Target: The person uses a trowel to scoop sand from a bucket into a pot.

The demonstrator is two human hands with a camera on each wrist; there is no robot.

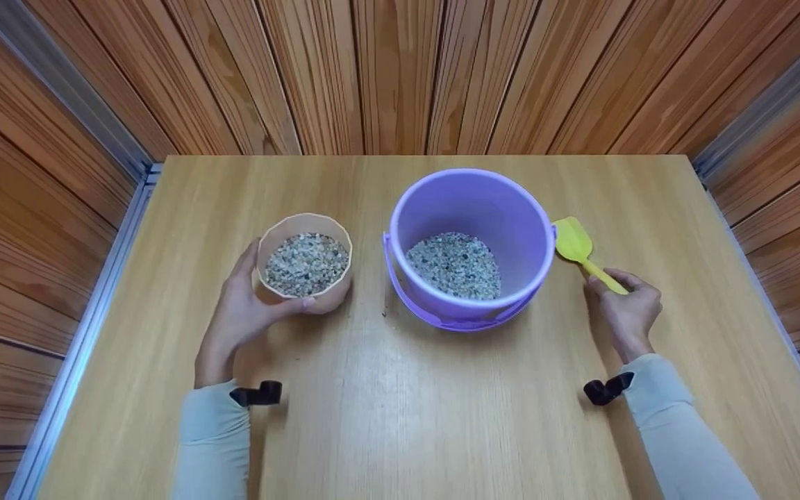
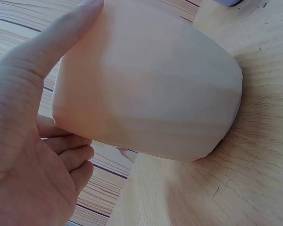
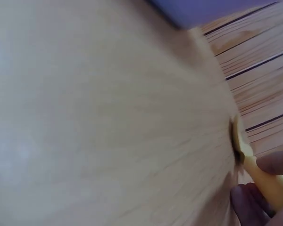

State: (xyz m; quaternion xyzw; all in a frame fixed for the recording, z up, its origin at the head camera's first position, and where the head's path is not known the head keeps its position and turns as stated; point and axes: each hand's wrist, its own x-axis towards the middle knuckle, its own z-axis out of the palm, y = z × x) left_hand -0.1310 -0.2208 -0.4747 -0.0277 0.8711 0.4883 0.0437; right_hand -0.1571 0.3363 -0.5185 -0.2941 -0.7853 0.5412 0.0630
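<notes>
My left hand (image 1: 244,312) holds a peach-coloured, many-sided pot (image 1: 311,223), thumb along its near rim and fingers around the far side. Grey and tan gravel (image 1: 307,265) fills much of the pot. In the left wrist view the pot's outer wall (image 2: 151,80) slants down to the table. To the right, my right hand (image 1: 629,309) pinches the handle of a yellow toy shovel (image 1: 572,239), its blade lying close by a purple bucket (image 1: 466,198). More gravel (image 1: 457,267) covers the bucket's bottom. In the right wrist view, thumb and fingers grip the shovel handle (image 3: 266,181).
The bucket's purple handle (image 1: 469,325) hangs down on its near side. A few dark specks lie on the wooden table (image 1: 372,403) between pot and bucket. Wood-plank walls (image 1: 400,76) stand behind and at both sides, with metal rails along the table's edges.
</notes>
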